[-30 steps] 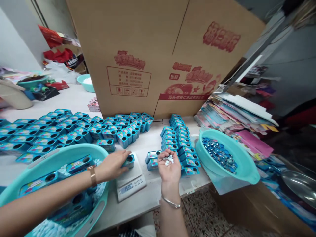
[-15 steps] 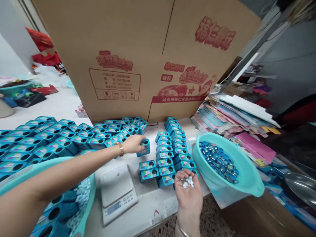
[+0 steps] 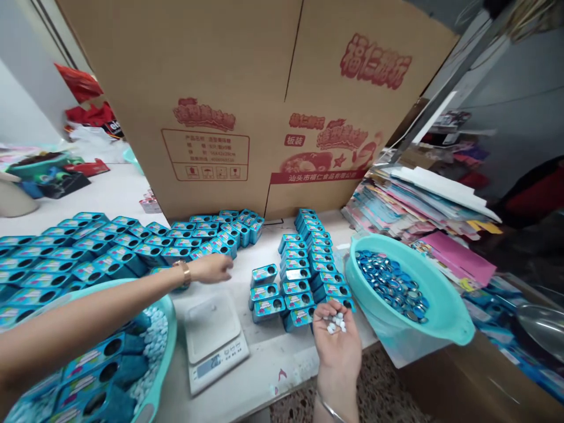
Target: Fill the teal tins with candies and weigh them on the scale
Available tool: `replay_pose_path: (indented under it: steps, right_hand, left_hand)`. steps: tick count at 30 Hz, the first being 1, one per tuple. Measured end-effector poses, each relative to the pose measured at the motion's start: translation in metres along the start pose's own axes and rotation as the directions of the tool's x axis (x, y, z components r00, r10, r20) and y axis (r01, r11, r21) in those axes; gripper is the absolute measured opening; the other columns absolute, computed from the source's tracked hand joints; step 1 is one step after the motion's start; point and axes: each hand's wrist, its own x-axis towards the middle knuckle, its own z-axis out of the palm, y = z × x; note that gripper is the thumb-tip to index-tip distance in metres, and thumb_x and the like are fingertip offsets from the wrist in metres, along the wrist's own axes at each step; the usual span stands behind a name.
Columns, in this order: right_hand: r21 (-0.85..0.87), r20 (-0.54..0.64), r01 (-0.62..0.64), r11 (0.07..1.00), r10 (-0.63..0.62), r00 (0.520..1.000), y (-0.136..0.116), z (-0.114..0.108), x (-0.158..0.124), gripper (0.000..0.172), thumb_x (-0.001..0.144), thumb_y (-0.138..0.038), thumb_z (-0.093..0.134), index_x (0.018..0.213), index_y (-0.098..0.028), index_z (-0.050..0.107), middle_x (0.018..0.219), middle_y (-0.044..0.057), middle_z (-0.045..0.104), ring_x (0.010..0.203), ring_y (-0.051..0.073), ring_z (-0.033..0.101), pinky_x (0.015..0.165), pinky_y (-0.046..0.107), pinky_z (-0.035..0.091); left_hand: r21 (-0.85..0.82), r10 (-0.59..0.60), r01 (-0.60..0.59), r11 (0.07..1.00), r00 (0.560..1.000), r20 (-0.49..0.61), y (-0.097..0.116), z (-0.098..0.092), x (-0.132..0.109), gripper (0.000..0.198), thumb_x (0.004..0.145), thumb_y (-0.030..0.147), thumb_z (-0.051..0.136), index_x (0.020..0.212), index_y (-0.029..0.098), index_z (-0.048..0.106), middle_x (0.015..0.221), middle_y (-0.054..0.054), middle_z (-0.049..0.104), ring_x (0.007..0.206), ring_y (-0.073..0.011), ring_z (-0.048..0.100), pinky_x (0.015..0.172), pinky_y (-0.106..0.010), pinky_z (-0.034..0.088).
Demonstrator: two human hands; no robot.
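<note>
My left hand hovers over the table with its fingers loosely bent and nothing visible in them. It is near the front of a large group of blue tins with round holes in their tops. Palm up and cupped, my right hand holds several small white candies. Beyond it stand rows of similar tins, and one tin sits at the back of the short left row. Between my arms lies a white scale with nothing large on its plate.
At the lower left, a turquoise basin holds tins and pale candies. On the right, another turquoise basin contains round metallic lids. A big cardboard sheet stands behind the tins, and stacked printed sheets lie at the right.
My left hand has let go of a tin, which now stands behind the short left row. That hand has drawn back left. My right hand stays cupped around the candies.
</note>
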Motion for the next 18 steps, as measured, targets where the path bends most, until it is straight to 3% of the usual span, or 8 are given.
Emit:
replay_pose_path:
  steps: [3, 6, 8, 10, 12, 15, 18]
  right_hand:
    - [0.002, 0.033, -0.015, 1.0, 0.015, 0.999, 0.007, 0.002, -0.006, 0.014, 0.072, -0.015, 0.057, 0.073, -0.02, 0.044, 0.068, -0.005, 0.048, 0.058, 0.007, 0.05, 0.053, 0.021, 0.046]
    - [0.028, 0.042, -0.044, 0.999, 0.043, 0.998, 0.012, 0.004, -0.013, 0.015, 0.073, -0.015, 0.058, 0.073, -0.02, 0.044, 0.068, -0.006, 0.049, 0.058, 0.007, 0.05, 0.053, 0.021, 0.046]
    - [0.044, 0.042, -0.059, 0.997, 0.057, 0.997, 0.014, 0.003, -0.018, 0.014, 0.073, -0.016, 0.058, 0.074, -0.02, 0.044, 0.069, -0.006, 0.049, 0.058, 0.006, 0.05, 0.053, 0.021, 0.046]
    - [0.061, 0.033, -0.065, 0.996, 0.063, 0.997, 0.014, 0.003, -0.021, 0.014, 0.074, -0.016, 0.058, 0.075, -0.02, 0.045, 0.07, -0.005, 0.049, 0.058, 0.006, 0.05, 0.054, 0.02, 0.046]
    - [0.074, 0.015, -0.06, 0.995, 0.059, 0.998, 0.014, 0.001, -0.023, 0.013, 0.074, -0.016, 0.058, 0.075, -0.019, 0.045, 0.07, -0.005, 0.05, 0.058, 0.006, 0.05, 0.053, 0.02, 0.046]
    - [0.075, 0.005, -0.042, 0.996, 0.042, 0.999, 0.013, 0.002, -0.023, 0.013, 0.074, -0.017, 0.058, 0.075, -0.02, 0.045, 0.069, -0.005, 0.049, 0.058, 0.007, 0.05, 0.053, 0.021, 0.046]
    - [0.055, 0.021, -0.032, 0.998, 0.031, 0.999, 0.016, 0.005, -0.021, 0.014, 0.073, -0.017, 0.059, 0.074, -0.02, 0.045, 0.069, -0.005, 0.049, 0.057, 0.007, 0.049, 0.051, 0.022, 0.046]
  left_hand:
    - [0.105, -0.022, 0.009, 0.994, 0.992, 0.122, -0.002, 0.03, -0.032, 0.028, 0.054, 0.03, 0.072, 0.079, 0.018, 0.067, 0.072, -0.008, 0.068, 0.068, -0.0255, 0.063, 0.058, -0.03, 0.045]
    - [0.167, -0.029, 0.006, 0.986, 0.99, 0.135, 0.005, 0.06, -0.054, 0.017, 0.063, 0.02, 0.062, 0.079, 0.015, 0.066, 0.079, -0.015, 0.068, 0.075, -0.0296, 0.064, 0.065, -0.036, 0.046]
    - [0.181, -0.025, 0.003, 0.984, 0.992, 0.122, 0.011, 0.069, -0.06, 0.017, 0.067, 0.014, 0.054, 0.08, 0.015, 0.065, 0.083, -0.016, 0.068, 0.078, -0.0291, 0.064, 0.069, -0.038, 0.046]
    - [0.158, -0.024, 0.012, 0.987, 0.997, 0.077, 0.016, 0.065, -0.059, 0.018, 0.068, 0.013, 0.05, 0.076, 0.017, 0.065, 0.081, -0.015, 0.069, 0.077, -0.0289, 0.063, 0.068, -0.038, 0.045]
    - [0.091, -0.004, 0.006, 0.996, 1.0, -0.017, 0.021, 0.048, -0.049, 0.017, 0.069, 0.014, 0.048, 0.072, 0.018, 0.064, 0.076, -0.012, 0.068, 0.074, -0.0277, 0.062, 0.065, -0.037, 0.045]
    - [-0.003, 0.078, -0.08, 0.997, 0.986, -0.144, 0.036, 0.017, -0.02, 0.02, 0.077, 0.017, 0.044, 0.078, 0.019, 0.064, 0.078, -0.007, 0.068, 0.074, -0.0221, 0.062, 0.066, -0.032, 0.044]
    - [-0.036, 0.171, -0.18, 0.983, 0.969, -0.177, 0.06, 0.006, 0.016, 0.023, 0.084, 0.022, 0.042, 0.092, 0.022, 0.063, 0.089, -0.003, 0.068, 0.081, -0.0171, 0.061, 0.071, -0.027, 0.044]
